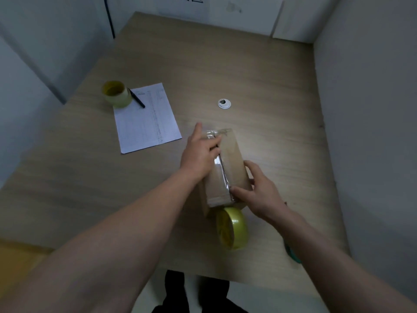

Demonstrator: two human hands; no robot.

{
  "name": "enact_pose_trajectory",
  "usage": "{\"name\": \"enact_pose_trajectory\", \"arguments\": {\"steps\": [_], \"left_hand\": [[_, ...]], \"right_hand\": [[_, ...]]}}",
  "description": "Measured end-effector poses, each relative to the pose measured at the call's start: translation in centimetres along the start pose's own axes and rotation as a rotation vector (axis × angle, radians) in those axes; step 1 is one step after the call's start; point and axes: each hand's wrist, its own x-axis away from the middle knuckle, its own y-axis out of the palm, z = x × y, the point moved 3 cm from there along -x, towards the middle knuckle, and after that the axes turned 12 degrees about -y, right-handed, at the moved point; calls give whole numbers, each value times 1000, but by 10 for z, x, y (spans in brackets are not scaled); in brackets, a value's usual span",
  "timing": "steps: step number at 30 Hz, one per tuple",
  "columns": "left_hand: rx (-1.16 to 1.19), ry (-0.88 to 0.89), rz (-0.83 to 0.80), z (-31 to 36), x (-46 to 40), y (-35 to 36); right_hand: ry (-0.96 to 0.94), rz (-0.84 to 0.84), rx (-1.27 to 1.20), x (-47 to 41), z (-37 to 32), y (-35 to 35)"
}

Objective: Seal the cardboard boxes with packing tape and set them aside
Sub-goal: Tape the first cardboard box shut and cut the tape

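Bare forearms, dark trousers [174, 288], no sleeves.

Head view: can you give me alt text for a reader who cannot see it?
A person's left hand presses clear tape along the top seam of a small cardboard box on a wooden table, while the right hand steadies its near end. A yellowish tape roll lies just below; another rests on a printed sheet.

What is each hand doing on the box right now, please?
Left hand: open, fingers pressing the tape strip onto the cardboard box.
Right hand: curled round the box's near right corner, thumb on the tape.
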Motion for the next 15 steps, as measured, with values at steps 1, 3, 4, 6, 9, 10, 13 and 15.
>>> {"name": "enact_pose_trajectory", "arguments": {"steps": [1, 3, 4, 6, 9, 10, 13, 15], "left_hand": [[51, -12, 10, -1, 3, -1], [169, -55, 39, -11, 17, -2], [213, -65, 38, -18, 26, 1], [282, -69, 3, -30, 47, 9], [327, -74, -22, -37, 65, 18], [312, -65, -17, -37, 68, 19], [226, 18, 23, -33, 79, 18], [174, 24, 74, -30, 92, 19]], "right_hand": [[-42, -14, -54, -1, -1, 3], [-126, -38, -80, -3, -1, 7], [-144, -41, -79, -6, 1, 8], [-124, -55, -58, -11, 4, 12], [-108, -60, -81, -14, 1, 12], [-117, -53, -101, -15, -1, 11], [-136, -44, -102, -18, -1, 9], [-140, -34, -84, -20, -2, 9]]}}
